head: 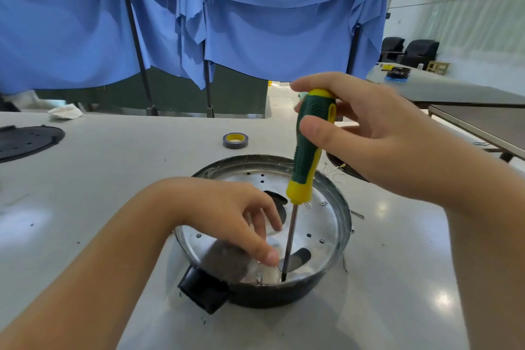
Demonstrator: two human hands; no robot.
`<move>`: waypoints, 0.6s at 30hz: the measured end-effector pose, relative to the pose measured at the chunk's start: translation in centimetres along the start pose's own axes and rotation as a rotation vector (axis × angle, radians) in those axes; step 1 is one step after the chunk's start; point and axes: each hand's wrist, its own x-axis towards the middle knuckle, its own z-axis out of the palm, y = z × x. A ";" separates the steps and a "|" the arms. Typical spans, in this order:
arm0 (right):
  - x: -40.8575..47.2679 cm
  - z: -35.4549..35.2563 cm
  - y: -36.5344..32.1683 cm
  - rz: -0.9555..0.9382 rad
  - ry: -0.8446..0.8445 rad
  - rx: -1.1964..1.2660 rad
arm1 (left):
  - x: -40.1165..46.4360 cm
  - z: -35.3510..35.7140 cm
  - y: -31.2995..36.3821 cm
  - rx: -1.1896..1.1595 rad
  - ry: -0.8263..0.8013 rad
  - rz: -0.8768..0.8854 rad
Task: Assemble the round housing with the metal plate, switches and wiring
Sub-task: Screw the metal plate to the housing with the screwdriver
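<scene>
A round black housing [339, 253] sits on the table near me, with a shiny metal plate [321, 221] seated inside it and a black box-shaped socket [203, 291] sticking out at its near left. My right hand [369, 133] grips the green and yellow handle of a screwdriver [308, 148]. The tool stands almost upright, its tip down at the plate's near edge. My left hand [233, 216] reaches into the housing, fingertips resting on the plate beside the shaft. Switches and wiring are hidden.
A roll of grey tape [235, 140] lies beyond the housing. A black round cover [27, 142] rests at the far left, a crumpled white cloth [66, 111] behind it. Blue curtains hang at the back. Another dark part [345, 169] peeks out under my right hand.
</scene>
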 end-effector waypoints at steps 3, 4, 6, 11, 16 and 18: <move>0.0 -0.3 0.4 -0.007 -0.040 0.036 | 0.3 -0.1 -0.7 0.006 0.179 -0.048; 0.0 -0.4 0.4 -0.014 -0.041 0.032 | 0.4 0.0 -0.8 0.041 0.197 -0.081; 0.0 -0.5 0.5 -0.023 -0.040 0.013 | 0.4 0.1 -1.1 0.141 0.180 -0.156; 0.1 -0.6 0.3 -0.058 -0.036 0.029 | 0.7 0.2 -1.5 0.215 0.146 -0.308; 0.2 -0.3 0.0 -0.082 0.050 -0.040 | 0.9 0.4 -1.7 0.238 0.164 -0.315; 0.2 -0.2 0.1 -0.062 0.097 -0.091 | 1.0 0.4 -1.8 0.242 0.160 -0.323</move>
